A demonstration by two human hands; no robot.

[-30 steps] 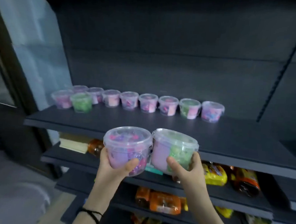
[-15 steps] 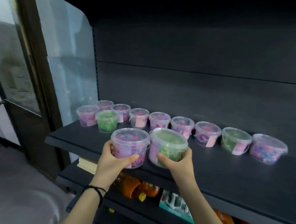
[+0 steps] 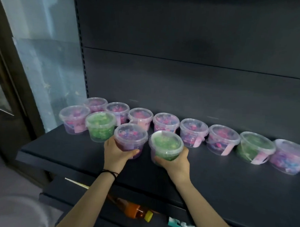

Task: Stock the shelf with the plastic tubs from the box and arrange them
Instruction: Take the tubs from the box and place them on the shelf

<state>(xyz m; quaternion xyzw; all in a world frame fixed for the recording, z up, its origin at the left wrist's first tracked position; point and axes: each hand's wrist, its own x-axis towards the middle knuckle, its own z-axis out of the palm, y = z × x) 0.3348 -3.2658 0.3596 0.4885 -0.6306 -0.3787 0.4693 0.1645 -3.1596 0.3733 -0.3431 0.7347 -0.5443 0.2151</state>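
both tubs carried from below the shelf edge to over the shelf [image 3: 212,177], left hand [image 3: 116,153], right hand [image 3: 174,164]

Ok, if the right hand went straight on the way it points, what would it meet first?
Probably the pink tub in the back row, directly behind the green tub that the right hand grips. The gap between them looks small, though depth is hard to judge.
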